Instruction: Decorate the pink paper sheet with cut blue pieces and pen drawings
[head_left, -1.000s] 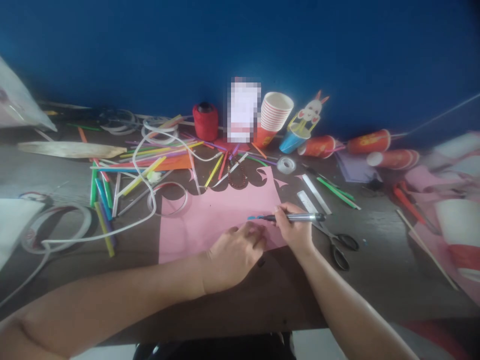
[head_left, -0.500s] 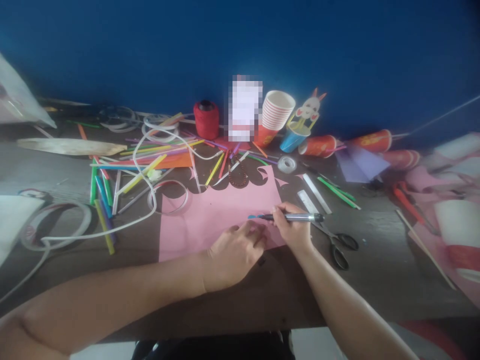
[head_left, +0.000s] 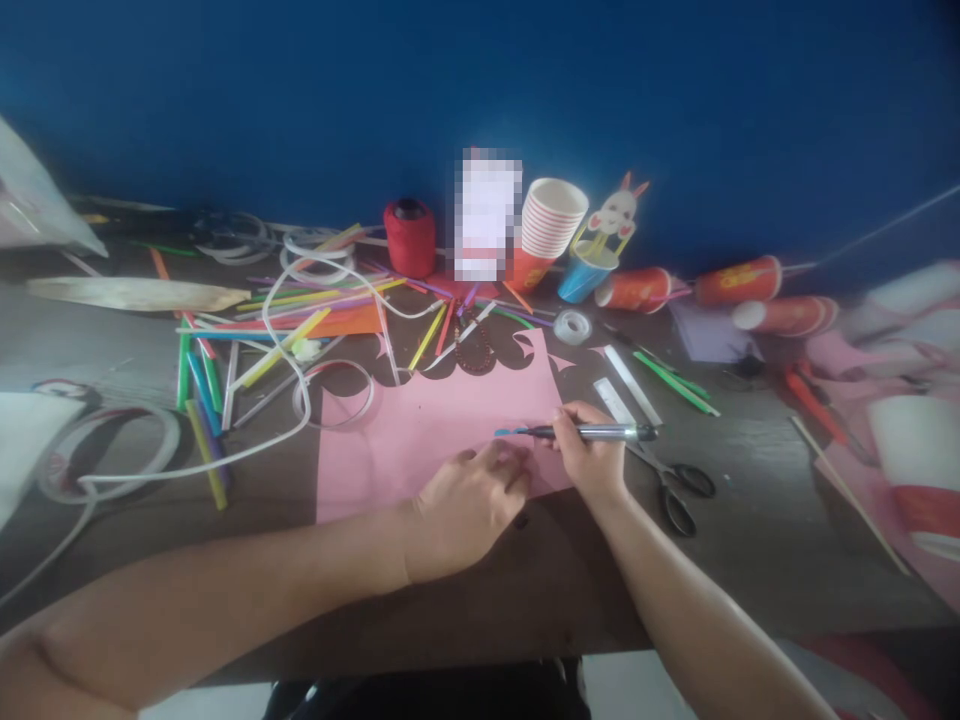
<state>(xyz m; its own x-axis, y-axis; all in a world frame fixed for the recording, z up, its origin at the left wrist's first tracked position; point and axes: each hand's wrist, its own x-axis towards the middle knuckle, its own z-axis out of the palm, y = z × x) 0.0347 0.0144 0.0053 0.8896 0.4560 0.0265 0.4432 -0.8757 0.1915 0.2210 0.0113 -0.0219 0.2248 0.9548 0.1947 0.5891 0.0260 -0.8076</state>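
A pink paper sheet with a scalloped, cut top edge lies on the dark table in front of me. My left hand rests on the sheet's lower right part, fingers curled and pressing it down. My right hand pinches a silver pen with a blue tip, held nearly level, its tip just above the paper beside my left fingers.
Black-handled scissors and two rulers lie right of my right hand. Coloured straws, white tubing, a tape roll, red thread spool, stacked paper cups and fallen red cups crowd the back.
Both hands stay almost still on the paper; the pen shifts slightly right. The view moves a little.
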